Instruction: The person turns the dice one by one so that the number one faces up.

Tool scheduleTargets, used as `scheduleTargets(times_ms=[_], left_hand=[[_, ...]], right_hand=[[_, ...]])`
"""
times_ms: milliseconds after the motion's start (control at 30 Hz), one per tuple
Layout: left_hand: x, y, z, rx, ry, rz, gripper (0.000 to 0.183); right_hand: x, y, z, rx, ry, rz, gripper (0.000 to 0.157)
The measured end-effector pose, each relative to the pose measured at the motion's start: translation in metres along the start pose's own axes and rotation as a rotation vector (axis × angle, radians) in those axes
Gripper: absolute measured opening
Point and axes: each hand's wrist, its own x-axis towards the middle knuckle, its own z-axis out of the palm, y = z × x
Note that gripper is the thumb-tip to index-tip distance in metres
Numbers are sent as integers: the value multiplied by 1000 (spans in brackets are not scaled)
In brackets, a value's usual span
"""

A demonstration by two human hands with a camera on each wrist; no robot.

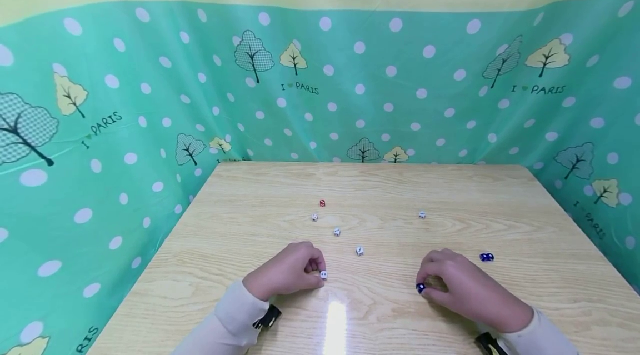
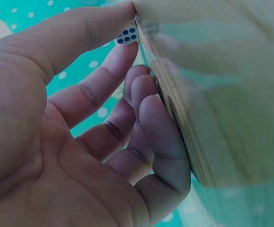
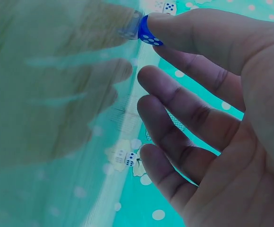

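Note:
My left hand (image 1: 292, 270) pinches a white die (image 1: 323, 275) between thumb and index finger at the tabletop. In the left wrist view that die (image 2: 127, 35) shows a face of dark blue pips, its edge right at the wood. On the right, my right hand (image 1: 455, 283) holds a blue die (image 1: 420, 287) between thumb and index finger, low over the table. White pips mark this blue die (image 3: 149, 32) in the right wrist view, where the other fingers spread loosely below. Between the hands and slightly farther off lies another white die (image 1: 360, 251).
Farther back on the wooden table (image 1: 250, 199) are a red die (image 1: 322, 203) and white dice (image 1: 314, 217), (image 1: 337, 231). Another white die (image 1: 422, 214) lies back right. Blue dice (image 1: 486, 257) sit beyond my right hand. A green dotted curtain (image 1: 375, 94) encloses the table.

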Motion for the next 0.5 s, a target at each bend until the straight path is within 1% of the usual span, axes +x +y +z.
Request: scheduleTargets(times_ms=[167,500], left_hand=[[0,0,0,5,2,4,16],[0,-2,2,2,1,3,17]], right_hand=[[0,0,1,-31,20,-3,29],[-3,0,1,-37,46,-17,32]])
